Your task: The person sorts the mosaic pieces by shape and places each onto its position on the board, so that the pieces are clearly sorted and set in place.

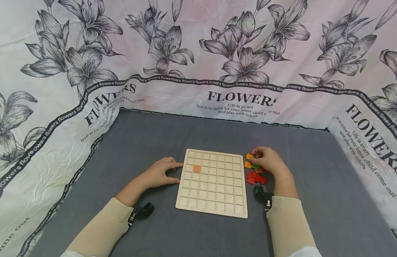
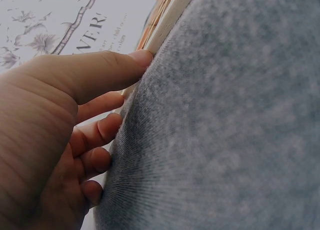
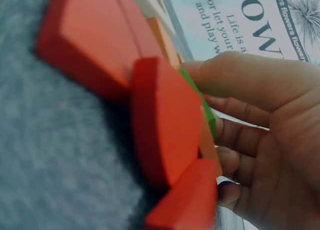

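Observation:
A pale wooden board (image 1: pixel 214 184) with a grid of square recesses lies flat on the table. One orange square tile (image 1: pixel 197 168) sits in a cell near its upper left. Beside the left edge rests my left hand (image 1: pixel 158 174), thumb and index finger extended to the board's side; the left wrist view shows the thumb (image 2: pixel 135 63) right against that edge. To the right of the board, my right hand (image 1: pixel 271 162) bends over small loose pieces and pinches an orange-yellow square tile (image 1: pixel 249 156). Under its fingers lie a green piece (image 1: pixel 255 166) and another orange-yellow tile (image 1: pixel 247 164).
Several red pieces (image 1: pixel 256 178) with curved or angled sides lie heaped between the board and my right wrist; they look large in the right wrist view. A grey cloth (image 1: pixel 147 142) covers the table. White flower-printed fabric (image 1: pixel 172 94) stands around its back and sides.

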The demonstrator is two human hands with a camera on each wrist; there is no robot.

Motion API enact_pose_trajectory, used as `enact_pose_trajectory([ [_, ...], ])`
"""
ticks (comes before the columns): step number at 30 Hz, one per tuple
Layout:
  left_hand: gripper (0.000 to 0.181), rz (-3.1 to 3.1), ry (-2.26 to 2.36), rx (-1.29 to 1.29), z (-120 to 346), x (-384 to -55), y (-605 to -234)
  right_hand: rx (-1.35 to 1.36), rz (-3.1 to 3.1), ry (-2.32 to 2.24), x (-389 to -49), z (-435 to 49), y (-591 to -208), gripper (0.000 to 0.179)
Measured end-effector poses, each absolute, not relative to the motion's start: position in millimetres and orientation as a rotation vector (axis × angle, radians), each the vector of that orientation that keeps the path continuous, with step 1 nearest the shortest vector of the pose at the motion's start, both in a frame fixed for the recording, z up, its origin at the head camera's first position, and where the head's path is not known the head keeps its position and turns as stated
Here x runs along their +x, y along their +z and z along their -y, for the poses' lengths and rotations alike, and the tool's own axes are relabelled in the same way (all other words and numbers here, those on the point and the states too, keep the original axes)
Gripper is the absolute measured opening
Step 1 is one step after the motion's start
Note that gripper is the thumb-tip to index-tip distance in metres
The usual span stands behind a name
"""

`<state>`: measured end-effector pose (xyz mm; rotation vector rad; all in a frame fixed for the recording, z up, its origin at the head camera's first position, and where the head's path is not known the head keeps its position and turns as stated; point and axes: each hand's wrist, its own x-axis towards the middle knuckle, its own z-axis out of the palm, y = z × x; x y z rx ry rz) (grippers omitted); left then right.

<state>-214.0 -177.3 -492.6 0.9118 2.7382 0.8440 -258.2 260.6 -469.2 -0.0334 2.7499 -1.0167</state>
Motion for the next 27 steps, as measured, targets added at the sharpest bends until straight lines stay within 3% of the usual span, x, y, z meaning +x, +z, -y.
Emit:
enact_pose_trajectory([
  [12, 0.061, -2.750, 0.840, 0.912, 177.4, -213.7, -493.0, -0.054, -2.836, -1.016, -257.1, -258.7, -462.4, 0.035],
  [27, 0.060, -2.733, 0.852, 0.940, 177.7, -210.7, -490.5, -0.394, -2.934, -1.069, -234.9, -218.8, -405.8, 0.026],
])
